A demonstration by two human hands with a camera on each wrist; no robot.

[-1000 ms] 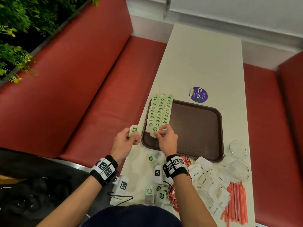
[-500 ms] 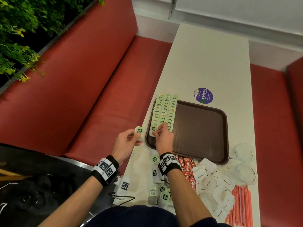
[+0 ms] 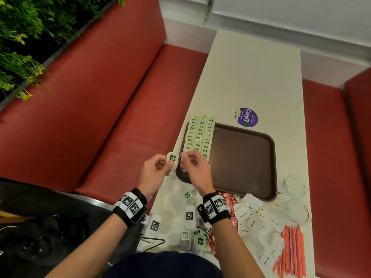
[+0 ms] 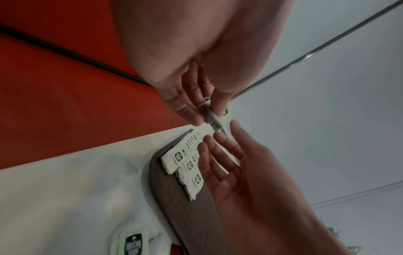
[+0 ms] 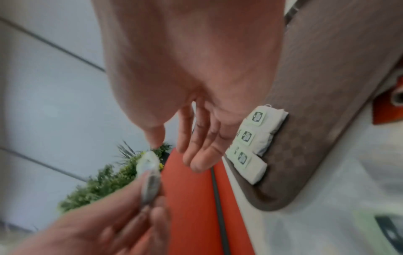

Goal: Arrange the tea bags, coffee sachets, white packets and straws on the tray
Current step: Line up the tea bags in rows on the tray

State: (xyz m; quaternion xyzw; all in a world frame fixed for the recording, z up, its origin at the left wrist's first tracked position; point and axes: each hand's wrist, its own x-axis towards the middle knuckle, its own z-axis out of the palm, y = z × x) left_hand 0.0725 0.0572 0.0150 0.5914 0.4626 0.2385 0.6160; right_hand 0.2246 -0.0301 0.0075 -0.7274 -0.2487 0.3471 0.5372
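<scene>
Fig.: Handover of one tea bag at the tray's near-left corner.

Your left hand (image 3: 155,170) pinches a tea bag (image 3: 172,160) betw. thumb and fingers, label up, held just off the table (image 3: 251,77) edge beside the tray (image 3: 244,159). In the left wrist view the bag (image 4: 212,119) shows edge-on in that pinch. Your right hand (image 3: 195,169) has come off the rows of tea bags (image 3: 198,135), where it was pressing half a sec ago, and now hovers w/ fingers loosely apart, holding nothing, tips nearly touching the held bag; in the right wrist view its fingers (image 5: 196,146) are spread and bare. The left hand has also carried the bag closer to the tray.

Meaning, as a judgement: the last bag is seated, the next one is being passed over; this looks like a left-to-right transfer, not yet done.

Position: the held bag sits just left of the right fingertips and just beside the near end of the three rows, which fill the tray's left strip. The rest of the tray is bare.

Outward: loose tea bags (image 3: 197,238) lie near your body, then red coffee sachets (image 3: 230,205), white packets (image 3: 259,227) and pink straws (image 3: 291,251) to the right, all off the tray. Task est. early; only tea bags placed.
</scene>
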